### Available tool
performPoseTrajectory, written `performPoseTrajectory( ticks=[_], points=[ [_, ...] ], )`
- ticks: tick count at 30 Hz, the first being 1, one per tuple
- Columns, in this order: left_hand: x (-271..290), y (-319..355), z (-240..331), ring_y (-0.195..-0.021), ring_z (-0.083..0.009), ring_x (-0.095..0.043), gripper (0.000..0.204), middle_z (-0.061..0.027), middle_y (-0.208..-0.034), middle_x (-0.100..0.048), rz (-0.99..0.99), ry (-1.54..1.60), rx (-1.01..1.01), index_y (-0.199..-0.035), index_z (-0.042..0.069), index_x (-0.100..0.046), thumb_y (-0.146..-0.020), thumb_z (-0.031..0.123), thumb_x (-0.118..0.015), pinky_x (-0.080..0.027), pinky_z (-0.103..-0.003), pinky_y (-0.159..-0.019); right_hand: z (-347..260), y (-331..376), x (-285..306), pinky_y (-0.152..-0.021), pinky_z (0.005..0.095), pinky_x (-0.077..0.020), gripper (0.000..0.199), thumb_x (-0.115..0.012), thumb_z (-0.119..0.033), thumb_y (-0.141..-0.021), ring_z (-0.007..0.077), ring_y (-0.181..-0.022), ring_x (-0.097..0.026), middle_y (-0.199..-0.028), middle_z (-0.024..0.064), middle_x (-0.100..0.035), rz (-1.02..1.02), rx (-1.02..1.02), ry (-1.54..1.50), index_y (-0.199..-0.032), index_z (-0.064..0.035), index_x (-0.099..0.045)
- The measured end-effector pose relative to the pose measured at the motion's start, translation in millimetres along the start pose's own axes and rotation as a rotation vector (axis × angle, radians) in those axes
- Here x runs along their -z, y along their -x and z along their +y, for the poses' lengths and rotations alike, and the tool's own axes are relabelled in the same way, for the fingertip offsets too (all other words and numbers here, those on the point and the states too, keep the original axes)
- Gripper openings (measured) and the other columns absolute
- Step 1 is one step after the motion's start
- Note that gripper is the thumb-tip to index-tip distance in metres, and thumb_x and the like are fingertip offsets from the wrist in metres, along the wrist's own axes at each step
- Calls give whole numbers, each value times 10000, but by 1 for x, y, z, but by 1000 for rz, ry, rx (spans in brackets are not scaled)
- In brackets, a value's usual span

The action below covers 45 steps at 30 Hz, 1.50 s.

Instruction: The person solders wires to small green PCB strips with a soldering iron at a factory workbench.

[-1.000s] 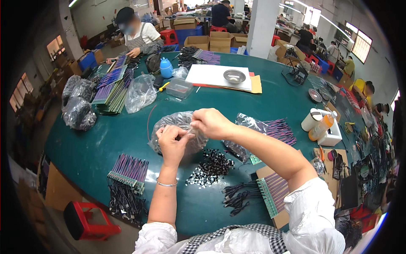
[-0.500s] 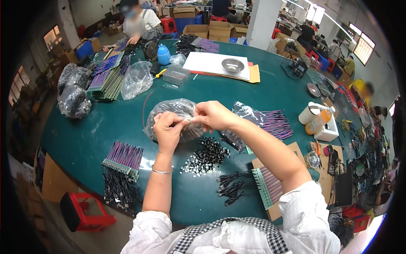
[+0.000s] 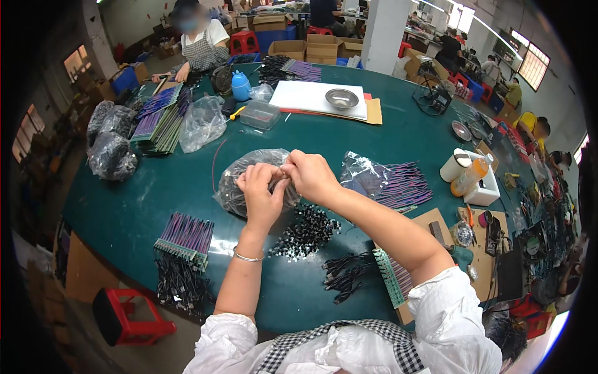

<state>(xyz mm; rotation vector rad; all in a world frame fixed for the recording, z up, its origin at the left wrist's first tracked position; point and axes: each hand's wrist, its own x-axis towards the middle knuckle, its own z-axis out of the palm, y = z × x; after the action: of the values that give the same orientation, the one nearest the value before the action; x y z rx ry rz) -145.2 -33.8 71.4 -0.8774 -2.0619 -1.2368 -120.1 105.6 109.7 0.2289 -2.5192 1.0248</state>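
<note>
A clear plastic bag [image 3: 230,187] with dark contents lies on the green table in front of me. My left hand [image 3: 261,192] is over its near side, thumb and fingers pinched at the gathered plastic. Against it, my right hand [image 3: 313,178] pinches the same spot from the right, its fingertips almost touching the left ones. The exact grip is partly hidden by the fingers. Just below the hands, a loose pile of small black parts [image 3: 309,229] with whitish bits is spread on the table. A thin red wire [image 3: 215,163] curves beside the bag.
Bundles of purple wires with green boards and black cables [image 3: 184,244] lie at left, more cables [image 3: 346,274] at right. Behind stand a metal bowl [image 3: 342,98] on white sheets and a clear box [image 3: 260,115]. An orange bottle [image 3: 470,177] stands right. A co-worker [image 3: 202,47] sits across.
Both hands stay at the bag's gathered plastic; the left fingers have shifted slightly right and spread over it more. The co-worker across has straightened up.
</note>
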Motion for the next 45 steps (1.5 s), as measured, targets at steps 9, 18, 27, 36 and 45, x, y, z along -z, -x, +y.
performPoseTrajectory(
  ticks=[9,18,27,36,45],
  points=[
    [9,-2,-21,-833,-236,-461,187,-26,-784,-481,-81,46,-45,-794,94,-490,-716,64,-658,-298,-383,-818,7,-7,10,-520,331,-488,170,-621,-128,-827,269,-502,-600,-627,162,-618,-215,-101,-299,-762,27,-593],
    [13,-5,-20,-825,-235,-464,193,-26,-771,-489,-168,146,-70,-788,85,-505,-690,34,-663,-326,-367,-801,0,-26,16,-593,449,-503,174,-563,-163,-726,385,-616,-615,-627,225,-594,-458,450,414,-725,8,-595],
    [13,-10,-11,-819,-224,-469,202,-23,-783,-500,-190,61,-58,-801,94,-526,-683,69,-688,-306,-371,-817,16,-19,9,-608,412,-504,164,-538,-149,-750,352,-628,-623,-654,190,-612,-201,-20,-13,-759,3,-600],
    [4,-4,-15,-765,-200,-497,243,11,-700,-556,6,95,-35,-672,97,-563,-564,28,-770,-347,-343,-752,16,-16,11,-615,373,-493,183,-563,-206,-835,299,-638,-630,-708,151,-639,-308,125,45,-848,-27,-599],
    [13,-9,-21,-706,-174,-500,204,6,-632,-558,-82,322,39,-591,77,-579,-527,-28,-742,-389,-304,-672,19,-5,-24,-349,254,-341,158,-536,-151,-909,88,-454,-522,-622,27,-549,-24,-552,-950,-845,-13,-575]
  ],
)
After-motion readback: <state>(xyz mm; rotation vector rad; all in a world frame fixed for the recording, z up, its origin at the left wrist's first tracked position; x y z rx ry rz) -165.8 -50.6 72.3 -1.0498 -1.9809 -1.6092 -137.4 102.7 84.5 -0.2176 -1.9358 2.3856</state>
